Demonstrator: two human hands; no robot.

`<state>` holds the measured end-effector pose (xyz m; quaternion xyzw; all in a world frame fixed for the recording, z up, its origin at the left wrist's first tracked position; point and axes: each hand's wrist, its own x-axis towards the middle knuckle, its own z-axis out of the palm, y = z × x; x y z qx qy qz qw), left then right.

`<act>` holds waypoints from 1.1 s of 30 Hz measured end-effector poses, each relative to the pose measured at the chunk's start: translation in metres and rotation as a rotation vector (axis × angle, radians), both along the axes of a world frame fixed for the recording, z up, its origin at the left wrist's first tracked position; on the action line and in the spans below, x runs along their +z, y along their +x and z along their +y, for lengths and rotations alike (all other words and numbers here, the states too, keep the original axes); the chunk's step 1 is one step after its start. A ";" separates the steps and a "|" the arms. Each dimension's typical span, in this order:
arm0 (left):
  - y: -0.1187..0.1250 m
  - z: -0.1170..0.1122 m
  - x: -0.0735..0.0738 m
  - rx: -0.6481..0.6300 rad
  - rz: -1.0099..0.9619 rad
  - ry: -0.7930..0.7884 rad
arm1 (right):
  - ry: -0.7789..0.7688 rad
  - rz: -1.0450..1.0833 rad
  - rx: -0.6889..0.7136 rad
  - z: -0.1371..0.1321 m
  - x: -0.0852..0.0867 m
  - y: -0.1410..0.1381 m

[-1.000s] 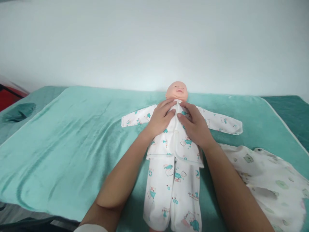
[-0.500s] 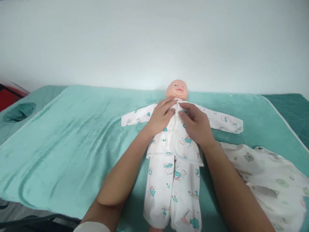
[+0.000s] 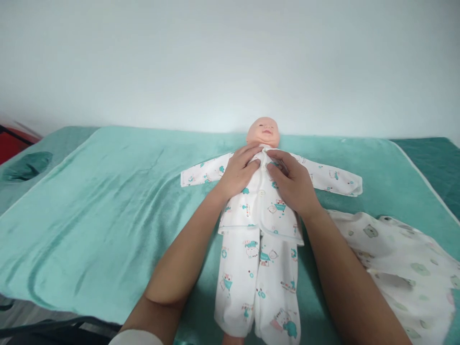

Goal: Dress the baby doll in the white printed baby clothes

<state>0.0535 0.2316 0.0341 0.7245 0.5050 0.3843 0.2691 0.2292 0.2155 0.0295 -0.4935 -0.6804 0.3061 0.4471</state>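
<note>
A baby doll (image 3: 264,132) lies on its back, dressed in a white printed shirt (image 3: 251,211) and matching trousers (image 3: 237,282). Both of my hands are at the shirt's front, just under the doll's chin. My left hand (image 3: 240,171) pinches the shirt's edge near the collar with thumb and fingertips. From the other side, my right hand (image 3: 293,182) has its thumb and bent fingers closed on the opposite edge at the top button. A lower button shows on the shirt front between the hands. The sleeves stretch out to both sides.
A green plush blanket (image 3: 100,215) covers the bed under the doll. To the right, a crumpled white printed cloth (image 3: 402,258) lies beside my right forearm. A pale wall (image 3: 215,62) rises behind the bed. Something red (image 3: 12,146) stands at the far left.
Almost nothing differs. Both hands stay at the collar with tiny finger shifts, and the whole view has moved very slightly.
</note>
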 end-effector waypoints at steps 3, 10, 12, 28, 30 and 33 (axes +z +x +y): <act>-0.001 0.002 -0.002 0.005 -0.026 -0.012 | 0.005 -0.001 0.013 0.000 0.000 0.001; 0.000 0.003 0.001 -0.011 0.023 -0.004 | -0.021 0.008 -0.003 0.000 -0.001 -0.001; 0.001 0.002 0.002 -0.007 0.055 0.003 | -0.012 0.025 -0.016 0.000 -0.002 -0.002; 0.002 0.001 -0.001 0.011 0.159 0.043 | -0.011 -0.037 0.024 0.000 0.001 -0.002; 0.002 0.001 -0.002 0.004 0.167 0.056 | -0.018 -0.036 0.012 -0.001 0.001 -0.002; 0.002 0.001 -0.004 -0.024 0.205 0.095 | -0.029 -0.039 -0.028 -0.004 0.000 -0.003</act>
